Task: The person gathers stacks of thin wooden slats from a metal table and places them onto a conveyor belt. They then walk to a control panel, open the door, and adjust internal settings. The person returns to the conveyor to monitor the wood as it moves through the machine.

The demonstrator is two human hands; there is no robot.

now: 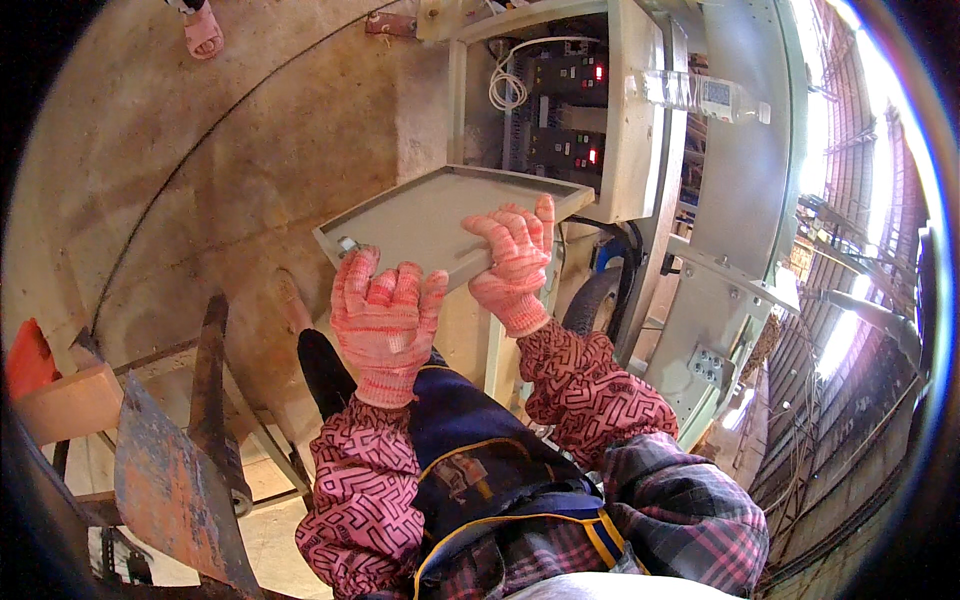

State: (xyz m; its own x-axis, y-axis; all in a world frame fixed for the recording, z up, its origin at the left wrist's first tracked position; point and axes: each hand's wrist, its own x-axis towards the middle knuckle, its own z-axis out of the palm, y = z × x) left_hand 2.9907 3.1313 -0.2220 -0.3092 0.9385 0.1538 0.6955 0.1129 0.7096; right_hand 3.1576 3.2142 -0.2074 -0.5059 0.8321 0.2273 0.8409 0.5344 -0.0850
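A shallow grey metal cabinet door stands swung out from an open electrical control box. My left hand, in a red-and-white knit glove, grips the door's near edge by a small metal latch. Farther right on the same edge, my right hand wears a matching glove and has its fingers hooked over the rim, with one finger raised. Both thumbs and the undersides of the hands are partly hidden. Inside the box are dark control modules with red lit displays and a coiled white cable.
A clear plastic bottle lies against the box's right side. Black cables run down below it. Rusty metal plates and a red piece stand at lower left. A dark cable crosses the floor; a pink-shod foot shows far left.
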